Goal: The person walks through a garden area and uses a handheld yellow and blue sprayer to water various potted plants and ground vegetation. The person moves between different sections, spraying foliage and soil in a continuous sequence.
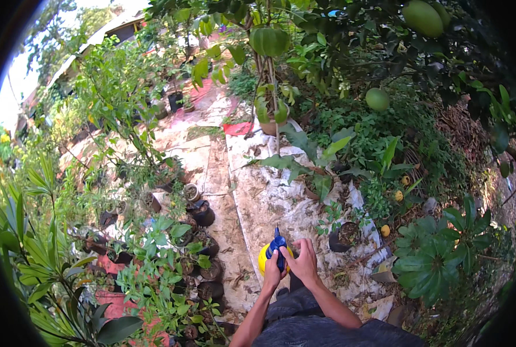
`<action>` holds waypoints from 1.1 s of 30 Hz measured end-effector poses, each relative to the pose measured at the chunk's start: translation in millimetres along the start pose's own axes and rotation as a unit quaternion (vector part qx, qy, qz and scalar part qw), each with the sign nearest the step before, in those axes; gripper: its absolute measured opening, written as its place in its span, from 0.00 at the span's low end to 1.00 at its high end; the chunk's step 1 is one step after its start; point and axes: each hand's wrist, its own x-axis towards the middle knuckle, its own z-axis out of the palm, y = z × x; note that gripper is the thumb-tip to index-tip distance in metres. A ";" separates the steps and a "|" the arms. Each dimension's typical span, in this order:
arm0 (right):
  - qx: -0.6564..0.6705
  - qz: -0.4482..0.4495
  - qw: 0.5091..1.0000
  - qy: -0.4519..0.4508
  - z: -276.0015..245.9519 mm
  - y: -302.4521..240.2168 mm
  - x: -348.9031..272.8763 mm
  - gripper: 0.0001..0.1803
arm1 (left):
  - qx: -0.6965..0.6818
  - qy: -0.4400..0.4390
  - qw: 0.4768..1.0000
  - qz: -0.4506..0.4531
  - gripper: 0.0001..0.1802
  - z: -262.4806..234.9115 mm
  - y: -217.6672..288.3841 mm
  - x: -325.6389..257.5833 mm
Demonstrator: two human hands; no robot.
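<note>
In the head view, the left hand (271, 272) is closed around the lower part of the blue pump head (279, 248) of a yellow spray bottle (264, 258), and the right hand (303, 263) is closed on the same blue part from the other side, with the fingers laid over the handle. The bottle is held in front of the body, above the pale, stained paved path (269, 202), and it is not resting on anything. Only a small part of the yellow body is seen behind the hands, so its fill level cannot be told.

The bottle is judged to be of stiff plastic, round and smooth, and probably slippery if it is wet. If water is inside, it is likely rather heavy for its size, and the weight will shift when it is tilted. The blue handle is judged the best place for a hold, because it is narrow and shaped for fingers; the yellow body is better supported from below or from the side. The thin nozzle at the top is probably the weakest part and is better not gripped.

Black plant pots (203, 213) are seen at the left of the path, one more dark pot (345, 236) just right of the hands, and green round fruits (377, 99) hang on a tree above.
</note>
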 end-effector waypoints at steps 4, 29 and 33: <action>0.106 -0.272 0.956 0.024 17.0 -31.3 74.7 0.23 | 0.068 0.049 0.995 0.051 0.32 -2.0 20.8 23.1; 0.317 -0.414 0.832 -0.190 -6.6 -222.1 318.1 0.18 | -0.041 0.314 0.925 0.208 0.36 0.5 136.7 189.1; 0.277 -0.380 0.861 -0.195 12.0 -222.3 345.0 0.16 | -0.051 0.288 0.934 0.204 0.32 0.0 150.1 196.3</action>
